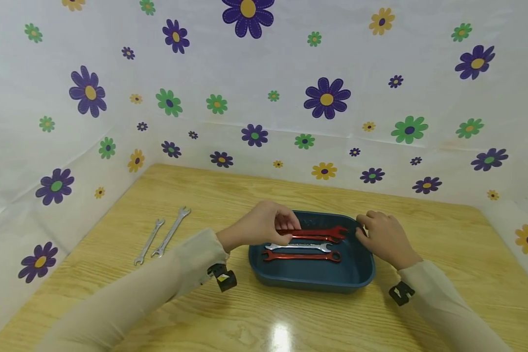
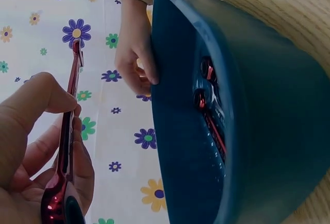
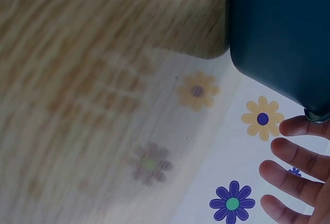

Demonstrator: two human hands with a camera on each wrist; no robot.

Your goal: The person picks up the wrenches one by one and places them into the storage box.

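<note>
My left hand [image 1: 265, 222] pinches a red combination wrench [image 2: 67, 126] between thumb and fingers, raised over a dark blue plastic bin [image 1: 308, 281]. The wrench's open end points right in the head view; its ring end shows low in the left wrist view. Inside the bin lie another red wrench [image 1: 318, 238], a silver open-end wrench [image 1: 299, 247] and a red combination wrench [image 1: 301, 256], roughly parallel. At the bin's right rim rests my right hand [image 1: 384, 237], its thumb at the edge. Its fingers [image 3: 296, 154] are loosely spread outside the bin in the right wrist view.
Two silver open-end wrenches, a shorter one [image 1: 149, 243] and a longer one [image 1: 171, 232], lie side by side on the wooden table [image 1: 211, 195] at the left. A white flower-printed sheet [image 1: 281, 58] stands behind the table and along its sides.
</note>
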